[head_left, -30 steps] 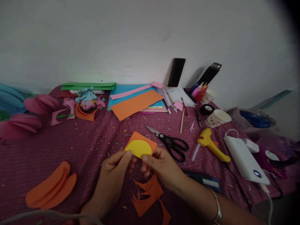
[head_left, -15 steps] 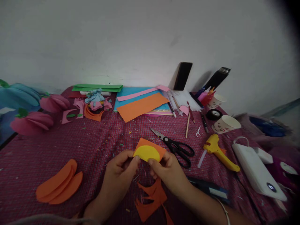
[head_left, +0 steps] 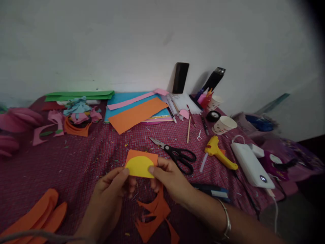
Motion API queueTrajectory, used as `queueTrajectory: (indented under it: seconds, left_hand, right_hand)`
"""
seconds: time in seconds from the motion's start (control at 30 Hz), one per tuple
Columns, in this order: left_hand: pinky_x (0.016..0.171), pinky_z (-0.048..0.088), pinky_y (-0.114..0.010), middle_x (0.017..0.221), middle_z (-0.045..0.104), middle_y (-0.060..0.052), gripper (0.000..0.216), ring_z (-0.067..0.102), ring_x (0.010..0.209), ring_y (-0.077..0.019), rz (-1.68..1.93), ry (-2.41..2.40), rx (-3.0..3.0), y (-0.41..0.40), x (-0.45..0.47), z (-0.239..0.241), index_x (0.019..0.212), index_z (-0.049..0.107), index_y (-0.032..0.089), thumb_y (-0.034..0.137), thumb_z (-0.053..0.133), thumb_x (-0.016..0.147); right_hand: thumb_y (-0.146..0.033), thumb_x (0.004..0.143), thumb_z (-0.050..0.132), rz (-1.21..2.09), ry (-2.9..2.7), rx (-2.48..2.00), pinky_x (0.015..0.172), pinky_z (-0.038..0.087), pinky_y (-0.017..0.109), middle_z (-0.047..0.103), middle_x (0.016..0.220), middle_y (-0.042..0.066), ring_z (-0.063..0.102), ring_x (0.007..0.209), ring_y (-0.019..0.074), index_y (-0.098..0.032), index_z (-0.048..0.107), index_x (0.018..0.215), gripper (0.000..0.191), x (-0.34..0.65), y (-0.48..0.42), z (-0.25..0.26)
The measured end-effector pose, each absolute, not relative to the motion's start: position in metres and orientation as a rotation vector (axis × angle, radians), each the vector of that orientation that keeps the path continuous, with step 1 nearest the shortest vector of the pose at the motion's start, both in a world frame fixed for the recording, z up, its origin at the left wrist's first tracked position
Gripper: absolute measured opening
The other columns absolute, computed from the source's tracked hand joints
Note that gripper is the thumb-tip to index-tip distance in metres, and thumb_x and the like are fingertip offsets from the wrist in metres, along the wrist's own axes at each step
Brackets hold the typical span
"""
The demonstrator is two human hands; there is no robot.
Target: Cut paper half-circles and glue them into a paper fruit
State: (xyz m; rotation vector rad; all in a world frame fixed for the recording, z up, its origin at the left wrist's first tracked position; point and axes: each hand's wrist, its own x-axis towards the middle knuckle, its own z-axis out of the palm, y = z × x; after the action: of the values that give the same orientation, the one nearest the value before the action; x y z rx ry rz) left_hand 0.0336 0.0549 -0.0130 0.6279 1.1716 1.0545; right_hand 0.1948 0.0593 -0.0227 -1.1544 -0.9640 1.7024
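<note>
Lining things up looked like the step in hand, at least to me. Far left, some long orange cutouts lay overlapping on the cloth-covered table, running out of view. Next over, the left hand was nearly closed, thumb and fingers pinching the left end of a yellow half-round. That sat flat over an orange piece, both held up between the hands, orange peeking out above the curve. Jagged orange scraps lay below. The right hand pinched the other end, thumb on the yellow, fingers tucked behind. Right of that were the scissors, untouched, then a yellow glue gun. I'd guess the next move called for a steady pinch so neither layer slipped.
</note>
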Motion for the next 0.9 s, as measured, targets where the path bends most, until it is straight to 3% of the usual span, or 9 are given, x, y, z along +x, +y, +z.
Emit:
queueTrajectory:
  seconds: [0.33, 0.6, 0.9]
  left_hand:
    - [0.044, 0.042, -0.019, 0.052, 0.061, 0.002, 0.024, 0.05, 0.049, -0.0098, 1.13, 1.192, 0.649, 0.053, 0.039, -0.015, 0.062, 0.066, 0.017, 0.035, 0.08, 0.061]
    - [0.042, 0.036, -0.018, 0.044, 0.054, 0.004, 0.022, 0.043, 0.042, -0.0071, 1.016, 1.236, 0.739, 0.045, 0.05, -0.017, 0.049, 0.063, 0.016, 0.026, 0.08, 0.057]
    - [0.041, 0.031, -0.021, 0.048, 0.055, 0.004, 0.005, 0.04, 0.042, -0.0084, 1.079, 1.222, 0.829, 0.048, 0.05, -0.007, 0.062, 0.072, 0.018, 0.021, 0.075, 0.061]
  right_hand:
    - [-0.042, 0.077, 0.062, 1.682, -1.072, -1.207, 0.038, 0.028, 0.016, 0.049, 0.043, -0.01, 0.038, 0.035, 0.0038, -0.018, 0.052, 0.068, 0.028, 0.195, 0.058, -0.022]
    - [-0.044, 0.078, 0.06, 1.659, -1.114, -1.19, 0.04, 0.029, 0.018, 0.049, 0.045, -0.008, 0.04, 0.038, 0.0048, -0.02, 0.048, 0.063, 0.03, 0.195, 0.055, -0.023]
    - [-0.052, 0.079, 0.059, 1.641, -1.276, -1.216, 0.045, 0.035, 0.021, 0.05, 0.051, -0.006, 0.043, 0.043, 0.0079, -0.019, 0.052, 0.069, 0.036, 0.191, 0.052, -0.024]
